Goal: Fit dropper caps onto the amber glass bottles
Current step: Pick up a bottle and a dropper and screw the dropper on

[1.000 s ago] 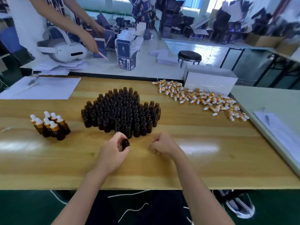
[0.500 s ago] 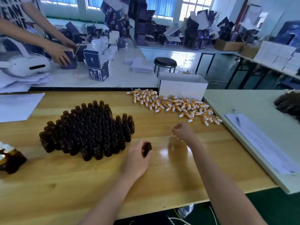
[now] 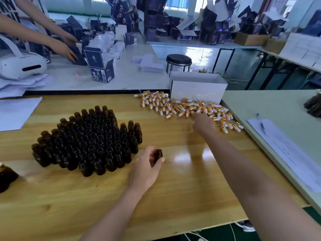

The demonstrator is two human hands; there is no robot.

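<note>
Fingers and thumb of the left hand [image 3: 145, 169] curl round one amber bottle [image 3: 158, 154], a narrow grip that holds it mouth up, low over the wooden surface [image 3: 173, 197]; whether its base touches the wood cannot be told. Just to the left of that hand stands the packed cluster of amber bottles [image 3: 86, 141], all upright and touching one another.

The right hand [image 3: 202, 121] is stretched out across the surface with one finger at the near edge of the heap of dropper caps [image 3: 165, 105]. It is blurred, so I cannot tell whether its grip is wide or has closed on a cap. The caps, gold collars with white bulbs, lie loose on their sides along the far right part of the wood, against the foot of a white box [image 3: 198, 89].

At the left edge a brown bottle [image 3: 5, 176] is partly cut off, and a sheet of paper [image 3: 15, 112] lies at the far left. To the right, a pale green surface [image 3: 278, 108] adjoins, bearing a printed sheet with a pen [image 3: 260, 122]. Beyond, another person's hands [image 3: 67, 51] handle dark boxes beside a white headset [image 3: 20, 65].
</note>
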